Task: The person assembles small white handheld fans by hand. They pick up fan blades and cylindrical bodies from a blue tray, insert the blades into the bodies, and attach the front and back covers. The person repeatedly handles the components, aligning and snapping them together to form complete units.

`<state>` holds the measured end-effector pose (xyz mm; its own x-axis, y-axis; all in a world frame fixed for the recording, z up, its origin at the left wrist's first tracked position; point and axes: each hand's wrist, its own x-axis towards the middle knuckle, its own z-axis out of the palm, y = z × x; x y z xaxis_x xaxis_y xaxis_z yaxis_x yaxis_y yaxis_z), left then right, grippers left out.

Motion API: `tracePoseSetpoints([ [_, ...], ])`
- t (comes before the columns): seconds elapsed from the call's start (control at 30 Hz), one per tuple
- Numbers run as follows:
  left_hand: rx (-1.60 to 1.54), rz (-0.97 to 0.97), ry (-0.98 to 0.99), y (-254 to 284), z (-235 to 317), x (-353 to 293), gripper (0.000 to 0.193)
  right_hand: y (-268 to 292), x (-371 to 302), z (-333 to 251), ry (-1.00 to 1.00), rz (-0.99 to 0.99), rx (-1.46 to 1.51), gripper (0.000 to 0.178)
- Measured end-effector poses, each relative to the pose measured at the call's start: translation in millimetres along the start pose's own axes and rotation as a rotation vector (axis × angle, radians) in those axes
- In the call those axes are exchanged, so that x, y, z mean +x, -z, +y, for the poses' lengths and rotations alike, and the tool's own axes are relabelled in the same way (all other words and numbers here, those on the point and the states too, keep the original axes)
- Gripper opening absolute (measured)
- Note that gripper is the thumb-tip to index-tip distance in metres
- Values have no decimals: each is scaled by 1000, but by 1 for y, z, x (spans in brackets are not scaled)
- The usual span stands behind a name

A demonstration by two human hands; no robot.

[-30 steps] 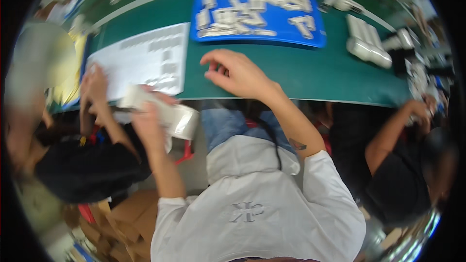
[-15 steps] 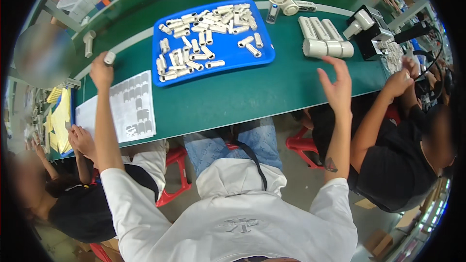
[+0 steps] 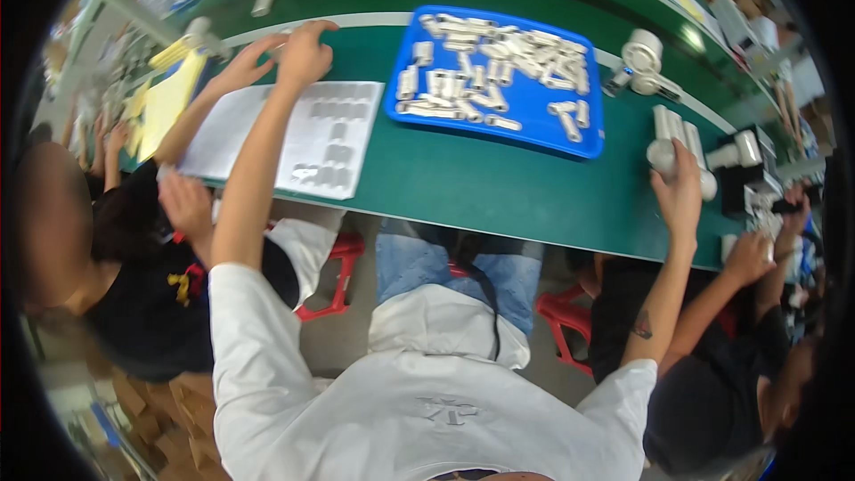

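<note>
Left hand [image 3: 305, 52], fingers curled loosely with nothing visibly pinched, rests at the far edge of a white sheet [image 3: 294, 129] bearing rows of grey rectangles, which lies on the left of the green table [image 3: 499, 183]. Right hand [image 3: 681, 187] closes over the near end of a white cylindrical part [image 3: 662, 153], one of a row of white tubes [image 3: 681, 129] standing at the right of the table. Between the two hands lies a blue tray [image 3: 525, 129] filled with loose white tubular pieces. A neighbouring person's hand [image 3: 245, 62] touches the sheet's far left corner, just beside the left hand. Another person's hand [image 3: 746, 258] rests near the table's right edge.
</note>
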<state>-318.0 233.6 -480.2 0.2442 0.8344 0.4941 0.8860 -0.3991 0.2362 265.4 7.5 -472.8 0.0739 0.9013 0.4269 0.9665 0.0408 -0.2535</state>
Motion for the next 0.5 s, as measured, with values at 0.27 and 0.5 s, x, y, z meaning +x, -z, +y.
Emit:
tracePoseSetpoints([
  [0.27,-749,-523,-313,24,221,-21,61,61,-17,-128,24,-81,620,57],
  [0.5,-1166,-612,-94,8,263,-108,98,4,6,-173,137,-385,922,47],
])
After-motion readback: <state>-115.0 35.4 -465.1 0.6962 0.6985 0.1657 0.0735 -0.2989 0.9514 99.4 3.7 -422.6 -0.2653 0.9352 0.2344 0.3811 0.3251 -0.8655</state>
